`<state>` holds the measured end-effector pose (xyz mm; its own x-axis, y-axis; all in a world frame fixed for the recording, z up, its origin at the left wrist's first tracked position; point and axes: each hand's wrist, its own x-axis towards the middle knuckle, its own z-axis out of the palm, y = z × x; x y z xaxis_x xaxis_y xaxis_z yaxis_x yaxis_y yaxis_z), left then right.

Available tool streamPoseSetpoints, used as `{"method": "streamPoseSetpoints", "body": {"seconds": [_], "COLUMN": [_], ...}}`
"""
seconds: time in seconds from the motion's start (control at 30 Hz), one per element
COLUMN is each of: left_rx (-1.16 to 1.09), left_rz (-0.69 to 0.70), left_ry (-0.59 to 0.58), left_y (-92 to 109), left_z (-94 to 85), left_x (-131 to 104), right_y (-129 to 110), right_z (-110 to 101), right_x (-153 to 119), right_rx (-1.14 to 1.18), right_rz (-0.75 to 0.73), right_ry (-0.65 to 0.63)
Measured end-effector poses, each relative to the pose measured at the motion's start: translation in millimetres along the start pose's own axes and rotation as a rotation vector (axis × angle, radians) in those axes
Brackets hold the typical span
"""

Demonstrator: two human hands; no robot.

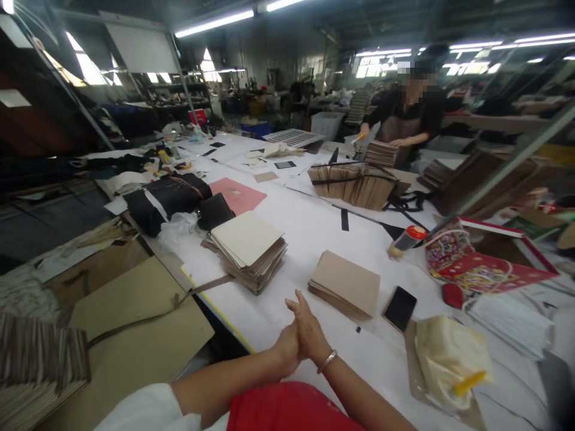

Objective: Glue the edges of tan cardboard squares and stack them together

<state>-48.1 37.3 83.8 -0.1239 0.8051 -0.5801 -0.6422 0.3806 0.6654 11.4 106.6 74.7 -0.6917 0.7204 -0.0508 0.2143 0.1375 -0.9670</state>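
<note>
My left hand (287, 347) and my right hand (311, 333) are pressed together above the near edge of the white table (287, 239). The right one, with a silver bracelet (327, 361) at the wrist, has its fingers stretched out and apart and holds nothing. Most of the left one's fingers are hidden behind it. Just beyond them lies a neat stack of brown cardboard sheets (345, 281). To its left rises a taller, uneven stack of sheets (247, 239) with a pale sheet on top.
Right of the stacks are a phone (400, 308), a red-lidded jar (406, 241), a red patterned bag (489, 257) and a yellow-handled tool in a pale container (453, 359). A strapped bundle (354, 182) stands farther back, near a co-worker (408, 114). Cardboard (148, 317) lies at left.
</note>
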Motion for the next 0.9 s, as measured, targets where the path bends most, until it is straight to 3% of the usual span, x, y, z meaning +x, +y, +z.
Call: {"method": "streamPoseSetpoints", "body": {"seconds": [0.1,0.17,0.23,0.3,0.37,0.43,0.5,0.63,0.7,0.77,0.83,0.9], "left_rx": [0.595,0.990,1.287,1.553,1.768,1.929,2.038,2.113,2.096,2.061,1.992,1.917], "left_rz": [0.152,0.616,0.947,1.008,0.896,0.794,0.787,1.022,1.186,1.338,1.481,1.550], "left_ry": [-0.084,0.121,0.462,0.704,0.754,0.656,0.550,0.441,0.306,0.092,-0.155,-0.357], "left_y": [19.4,54.7,98.1,136.5,161.3,172.1,173.9,164.5,152.4,133.1,107.7,79.2], "left_z": [-33.7,-65.6,-97.4,-123.7,-142.8,-155.9,-163.9,-162.1,-151.0,-135.5,-119.7,-107.8], "left_x": [-1.4,-2.7,3.3,18.2,36.8,51.1,55.9,41.4,31.6,26.6,27.9,35.4], "right_y": [11.0,19.3,27.1,34.2,41.5,48.4,52.0,36.3,19.8,9.3,13.9,34.9], "right_z": [-0.5,1.4,6.4,13.2,19.3,23.0,24.7,30.5,37.3,42.7,40.8,28.3], "right_x": [17.7,25.4,29.0,30.0,30.6,33.0,38.0,52.6,61.5,72.2,80.5,76.5], "right_rx": [0.092,0.077,0.067,0.057,0.027,0.019,0.058,0.312,0.550,0.737,0.728,0.559], "right_rz": [0.091,0.175,0.267,0.305,0.283,0.267,0.322,0.501,0.509,0.470,0.440,0.421], "right_ry": [-0.017,-0.016,-0.075,-0.151,-0.194,-0.193,-0.174,-0.149,-0.145,-0.152,-0.073,0.056]}}
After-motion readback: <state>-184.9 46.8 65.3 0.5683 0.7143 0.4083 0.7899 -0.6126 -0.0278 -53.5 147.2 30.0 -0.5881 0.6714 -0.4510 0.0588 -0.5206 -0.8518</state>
